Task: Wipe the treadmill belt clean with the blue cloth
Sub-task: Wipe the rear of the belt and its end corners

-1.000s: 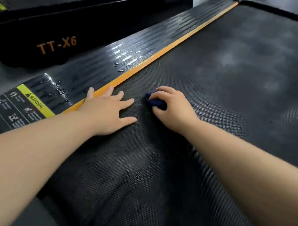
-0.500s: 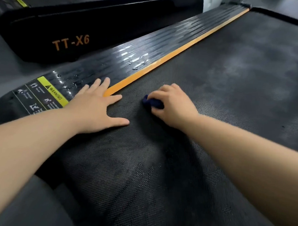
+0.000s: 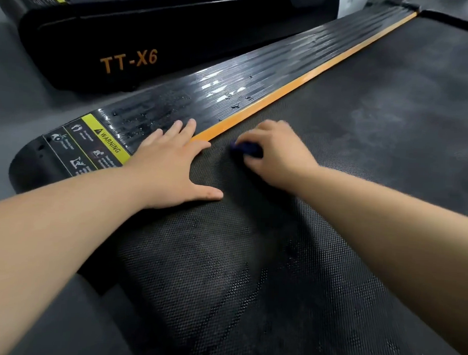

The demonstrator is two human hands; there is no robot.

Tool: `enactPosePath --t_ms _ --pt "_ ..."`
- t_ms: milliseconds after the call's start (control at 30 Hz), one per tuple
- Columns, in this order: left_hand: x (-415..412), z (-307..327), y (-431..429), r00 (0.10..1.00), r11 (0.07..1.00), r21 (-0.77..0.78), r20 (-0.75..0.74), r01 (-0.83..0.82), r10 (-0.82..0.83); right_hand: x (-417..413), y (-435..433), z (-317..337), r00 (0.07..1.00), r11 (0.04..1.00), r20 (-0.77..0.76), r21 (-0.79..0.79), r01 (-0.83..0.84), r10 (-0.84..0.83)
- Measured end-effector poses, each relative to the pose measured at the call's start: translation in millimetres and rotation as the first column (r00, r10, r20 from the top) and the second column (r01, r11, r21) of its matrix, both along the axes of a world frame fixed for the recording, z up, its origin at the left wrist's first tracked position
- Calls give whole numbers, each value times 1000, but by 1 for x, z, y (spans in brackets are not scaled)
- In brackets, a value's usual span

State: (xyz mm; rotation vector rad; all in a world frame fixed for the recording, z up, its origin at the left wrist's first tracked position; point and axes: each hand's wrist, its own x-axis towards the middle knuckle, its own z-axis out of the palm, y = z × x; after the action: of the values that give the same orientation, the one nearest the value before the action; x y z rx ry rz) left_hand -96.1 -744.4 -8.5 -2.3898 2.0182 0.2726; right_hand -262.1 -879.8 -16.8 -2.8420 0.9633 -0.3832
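Observation:
The black textured treadmill belt [image 3: 364,124] fills the right and lower part of the view, with dull grey smudges further up. My right hand [image 3: 277,152] grips a small bunched blue cloth [image 3: 246,148] and presses it on the belt close to the orange edge strip [image 3: 298,86]. Most of the cloth is hidden under the fingers. My left hand [image 3: 171,166] lies flat with spread fingers across the orange strip, fingertips on the side rail, thumb on the belt.
The ribbed black side rail [image 3: 231,80] carries water droplets and a yellow warning label [image 3: 108,142] near its end. A second black treadmill marked TT-X6 [image 3: 128,61] stands beyond it on the grey floor [image 3: 19,87].
My right hand with the cloth has slid toward the orange strip. My left hand has shifted back toward the warning label. The camera has drawn back a little.

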Motion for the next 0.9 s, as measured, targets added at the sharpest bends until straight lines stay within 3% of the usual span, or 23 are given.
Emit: enactPosePath --t_ms 100,167,367,433,500,567,733,833,900 --pt "-2 -1 -1 998 999 -29 -48 -28 26 6 -44 3 926 925 44 83 370 -374" --pt "-2 -2 -1 999 999 -35 -40 -35 34 18 -43 -1 891 892 89 137 431 -445" --pt "-1 -3 -4 1000 1000 -23 24 -5 6 33 10 3 994 991 86 117 62 -73" --pt "-1 -2 -3 1000 1000 -20 28 -4 4 24 -9 7 994 992 32 80 98 -101" --pt "-1 -1 -3 1000 1000 -4 23 -4 4 14 -35 7 964 963 11 40 267 -267" --pt "0 -2 -4 1000 1000 -7 26 -1 1 13 -43 5 921 919 50 101 381 -387" --pt "2 -6 -4 998 998 -54 55 10 -7 35 10 -2 962 964 173 196 177 -211" --pt "2 -6 -4 997 998 -52 73 18 -14 33 30 1 990 980 141 199 2 -30" --pt "0 -4 -3 998 999 -32 68 17 -15 31 10 3 995 990 89 142 25 -38"
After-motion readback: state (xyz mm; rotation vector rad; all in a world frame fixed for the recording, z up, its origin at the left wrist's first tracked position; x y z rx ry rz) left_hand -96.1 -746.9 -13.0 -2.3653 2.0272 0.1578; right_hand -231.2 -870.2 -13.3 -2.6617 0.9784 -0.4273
